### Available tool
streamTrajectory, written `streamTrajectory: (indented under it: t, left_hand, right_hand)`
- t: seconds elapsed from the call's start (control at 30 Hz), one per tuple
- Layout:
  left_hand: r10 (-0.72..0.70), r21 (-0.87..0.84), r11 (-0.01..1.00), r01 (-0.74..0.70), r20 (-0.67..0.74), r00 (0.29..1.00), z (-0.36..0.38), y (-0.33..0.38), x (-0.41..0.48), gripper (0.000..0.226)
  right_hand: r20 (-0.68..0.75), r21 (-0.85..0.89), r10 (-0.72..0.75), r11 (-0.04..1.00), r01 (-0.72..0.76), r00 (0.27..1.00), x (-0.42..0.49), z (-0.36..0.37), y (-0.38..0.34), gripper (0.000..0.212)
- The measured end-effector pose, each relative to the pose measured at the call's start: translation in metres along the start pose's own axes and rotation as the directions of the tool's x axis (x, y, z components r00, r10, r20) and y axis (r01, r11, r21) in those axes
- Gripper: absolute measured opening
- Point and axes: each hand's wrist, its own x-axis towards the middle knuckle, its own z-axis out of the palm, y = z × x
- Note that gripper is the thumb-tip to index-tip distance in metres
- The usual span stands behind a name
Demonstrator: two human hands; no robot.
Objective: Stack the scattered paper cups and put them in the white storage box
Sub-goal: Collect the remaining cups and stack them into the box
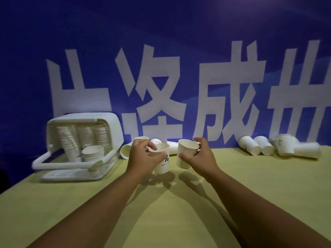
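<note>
Fingers of my left hand are curled round the printed cup, thumb over its rim. It stands upright and mouth up, white, with a dark mark and small lettering on its side. My right hand grips the plain cup the same way, thumb in front and the other fingers behind. That cup is slightly tilted and sits just beside the first with a narrow gap between. Both are low over the yellow-green worktop; I cannot tell whether either base touches it.

Just behind my hands, several loose cups lie on their sides near the back edge, partly hidden by my knuckles. To my left the white storage box is tipped on its side, its opening facing me and its handle swung forward. Nested stacks of cups fill it, and a short stack sits at the front. Well off to my right, four fallen cups lie together against the blue backdrop, which has large white characters.
</note>
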Motion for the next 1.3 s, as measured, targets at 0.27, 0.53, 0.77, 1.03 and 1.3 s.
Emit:
streamTrajectory:
  t: [0.27, 0.53, 0.77, 1.03, 1.3]
  left_hand:
    - [0.007, -0.089, 0.996, -0.020, -0.142, 0.990, -0.093, -0.027, 0.013, 0.044]
    - [-0.025, -0.228, 0.971, -0.067, -0.377, 0.926, -0.172, -0.052, 0.055, 0.040]
    - [0.011, -0.182, 0.977, -0.106, -0.458, 0.889, -0.186, -0.095, 0.071, 0.044]
    - [0.012, 0.065, 0.998, 0.008, -0.309, 0.951, -0.184, -0.121, 0.071, 0.059]
    - [-0.169, 0.521, 0.840, 0.151, -0.012, 0.985, -0.190, -0.136, 0.057, 0.102]
  right_hand:
    - [0.090, 0.165, -0.028, 0.986, 0.013, 0.996, 0.003, 0.097, -0.044, 0.082]
    - [0.104, 0.341, -0.044, 0.940, 0.006, 0.994, 0.021, 0.174, -0.091, 0.069]
    - [0.134, 0.486, -0.053, 0.874, -0.019, 0.990, 0.042, 0.219, -0.120, 0.065]
    - [0.075, 0.460, -0.127, 0.884, 0.078, 0.989, 0.049, 0.245, -0.118, 0.072]
    - [0.158, 0.316, -0.224, 0.934, 0.166, 0.962, 0.029, 0.269, -0.120, 0.079]
